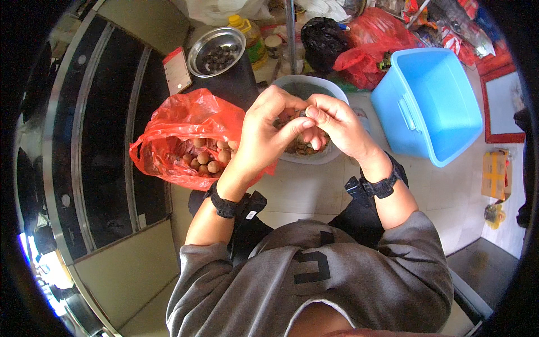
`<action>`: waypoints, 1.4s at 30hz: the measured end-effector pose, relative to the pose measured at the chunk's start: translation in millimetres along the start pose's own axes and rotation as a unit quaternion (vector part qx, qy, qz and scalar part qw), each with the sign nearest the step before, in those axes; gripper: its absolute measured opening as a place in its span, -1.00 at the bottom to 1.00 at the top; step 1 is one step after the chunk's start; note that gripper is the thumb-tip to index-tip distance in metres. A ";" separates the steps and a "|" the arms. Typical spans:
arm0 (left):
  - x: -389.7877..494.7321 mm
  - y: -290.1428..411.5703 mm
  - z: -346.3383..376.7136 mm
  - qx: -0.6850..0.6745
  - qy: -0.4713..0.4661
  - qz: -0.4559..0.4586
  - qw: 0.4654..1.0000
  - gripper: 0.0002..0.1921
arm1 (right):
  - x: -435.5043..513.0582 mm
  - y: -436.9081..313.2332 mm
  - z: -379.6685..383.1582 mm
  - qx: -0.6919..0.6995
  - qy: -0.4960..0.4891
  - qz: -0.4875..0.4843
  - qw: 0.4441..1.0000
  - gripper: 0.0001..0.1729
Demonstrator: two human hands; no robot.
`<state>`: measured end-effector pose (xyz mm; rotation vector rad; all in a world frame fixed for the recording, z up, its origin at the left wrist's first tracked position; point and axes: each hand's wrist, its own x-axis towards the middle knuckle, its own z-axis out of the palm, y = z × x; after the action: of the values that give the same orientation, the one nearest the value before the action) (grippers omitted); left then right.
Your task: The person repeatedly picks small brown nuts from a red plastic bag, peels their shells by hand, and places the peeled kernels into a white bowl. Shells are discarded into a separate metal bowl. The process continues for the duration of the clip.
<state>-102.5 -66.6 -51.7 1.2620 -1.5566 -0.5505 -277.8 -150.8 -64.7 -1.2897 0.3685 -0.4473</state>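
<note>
My left hand [269, 122] and my right hand [337, 120] meet at the fingertips. Between both thumbs and forefingers they grip a small dark piece [302, 113], mostly covered by the fingers and probably fruit. Directly below is a whitish plastic bin [334, 86] with brown shell scraps [305, 147] inside. To the left of my left hand, a red plastic bag [185, 116] gapes open on several round brown fruits [203, 158] that look like longans. Beyond the bag, a steel bowl [196, 67] holds several dark lumps [221, 57].
A blue plastic tub [450, 101] lies tilted to the right. Behind the bin are a metal pole [290, 33], an oil bottle [254, 42], a black bag [322, 42] and red bags [374, 33]. A phone-like slab [177, 71] leans beside the bowl. Dark cabinet panels [105, 126] flank the left.
</note>
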 end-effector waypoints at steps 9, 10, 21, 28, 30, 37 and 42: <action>18.9 2.8 -24.4 0.078 0.058 -0.063 0.993 -0.88 | 3.2 3.4 -0.9 -0.144 0.075 -0.001 0.987 -0.52; 26.6 -1.0 -32.9 0.104 0.099 -0.073 0.987 -0.87 | 3.9 4.4 -2.1 -0.160 0.073 -0.022 0.984 -0.52; 27.3 -12.9 -146.3 0.336 0.287 -0.054 0.895 -0.79 | 18.4 32.9 -13.4 -0.193 0.146 -0.062 0.968 -0.91; -69.3 26.1 -150.0 0.407 0.166 -0.157 0.884 -0.87 | 25.1 40.1 -26.9 -0.417 0.104 0.062 0.901 -0.77; -88.2 24.0 -145.8 0.420 0.096 -0.249 0.867 -0.84 | 25.3 41.4 -26.3 -0.421 0.103 0.020 0.901 -0.73; -102.8 -13.1 -131.5 0.462 0.006 -0.217 0.860 -0.71 | 22.3 50.3 -12.0 -0.352 0.087 -0.056 0.930 -0.74; -93.6 -33.7 -136.1 0.443 -0.039 -0.204 0.872 -0.70 | 22.1 45.7 -10.2 -0.363 0.055 -0.066 0.928 -0.83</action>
<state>28.3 38.8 -66.5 2.3259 -1.6678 -0.1061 -258.8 -160.9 -111.8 -2.0254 0.5733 -0.5203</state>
